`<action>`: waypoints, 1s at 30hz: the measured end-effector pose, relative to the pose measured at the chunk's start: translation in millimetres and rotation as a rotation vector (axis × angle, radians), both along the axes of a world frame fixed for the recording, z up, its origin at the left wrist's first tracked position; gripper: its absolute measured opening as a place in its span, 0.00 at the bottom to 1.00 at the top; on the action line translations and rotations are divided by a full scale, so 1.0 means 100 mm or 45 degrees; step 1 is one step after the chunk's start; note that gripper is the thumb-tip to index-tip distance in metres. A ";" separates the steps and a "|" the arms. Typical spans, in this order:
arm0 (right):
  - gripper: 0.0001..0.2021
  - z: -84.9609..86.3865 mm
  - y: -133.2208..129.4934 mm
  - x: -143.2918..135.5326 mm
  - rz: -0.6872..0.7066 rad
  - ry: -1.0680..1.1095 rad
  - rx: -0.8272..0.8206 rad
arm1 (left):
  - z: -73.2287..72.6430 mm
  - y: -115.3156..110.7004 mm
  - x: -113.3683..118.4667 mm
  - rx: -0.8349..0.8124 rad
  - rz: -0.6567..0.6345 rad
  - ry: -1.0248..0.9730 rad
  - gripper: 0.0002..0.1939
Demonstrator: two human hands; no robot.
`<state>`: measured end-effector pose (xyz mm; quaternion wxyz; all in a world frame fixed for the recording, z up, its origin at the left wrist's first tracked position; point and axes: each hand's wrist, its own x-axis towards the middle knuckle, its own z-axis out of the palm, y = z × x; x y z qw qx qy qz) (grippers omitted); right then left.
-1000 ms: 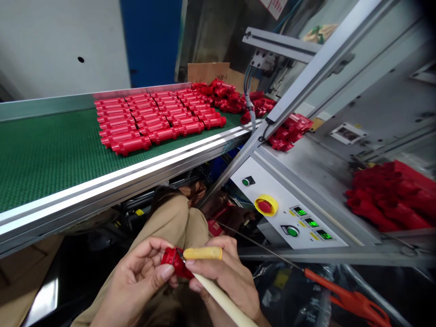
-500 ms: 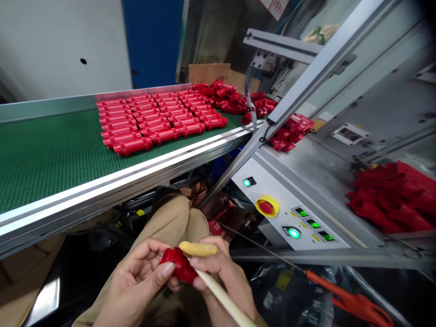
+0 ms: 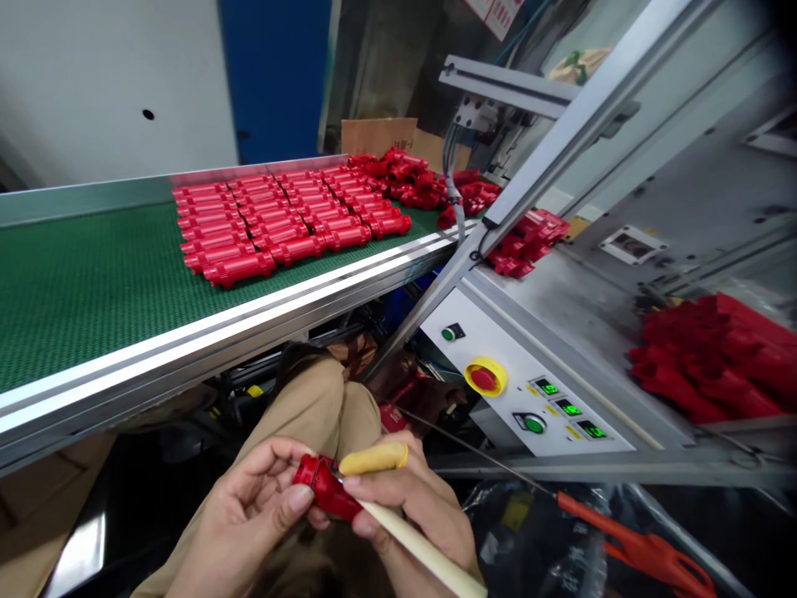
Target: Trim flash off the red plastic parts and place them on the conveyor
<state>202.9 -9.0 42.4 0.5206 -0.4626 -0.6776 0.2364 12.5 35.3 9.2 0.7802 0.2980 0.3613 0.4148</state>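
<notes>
Small ribbed red plastic part

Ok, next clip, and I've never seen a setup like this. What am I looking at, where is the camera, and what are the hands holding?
There is no robot here. The camera sits on a person's head and looks forward and down, so the two hands at the bottom are that person's own, above their tan trousers.

The left hand grips a small red plastic part. The right hand holds a cream-handled tool with its tip at the part; its forefinger wears a yellowish finger cot.

The green surface is a conveyor belt carrying neat rows of red parts, with a loose heap at its far end. On the right is a metal machine with a control panel: a red stop button, green buttons and lit green displays. More red parts lie piled on the machine.
</notes>
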 end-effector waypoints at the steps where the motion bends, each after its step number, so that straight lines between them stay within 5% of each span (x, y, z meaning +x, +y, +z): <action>1: 0.10 0.01 0.01 0.00 0.011 -0.035 0.017 | -0.01 0.00 0.00 0.006 0.001 0.001 0.11; 13: 0.12 0.03 0.02 0.05 0.061 -0.152 -0.129 | 0.07 -0.01 0.03 0.010 0.049 0.117 0.14; 16: 0.07 0.03 0.02 0.08 0.168 -0.359 -0.090 | 0.10 -0.03 0.05 0.011 0.097 0.166 0.14; 21: 0.12 0.02 0.00 0.04 0.212 -0.696 0.046 | 0.12 -0.03 0.08 -0.009 0.106 0.168 0.14; 25: 0.10 -0.10 -0.04 -0.03 0.002 -0.318 0.055 | 0.10 0.00 0.06 -0.045 0.103 0.104 0.14; 30: 0.10 -0.19 -0.08 0.03 0.018 0.555 -0.348 | 0.10 0.04 0.04 -0.054 0.042 -0.026 0.15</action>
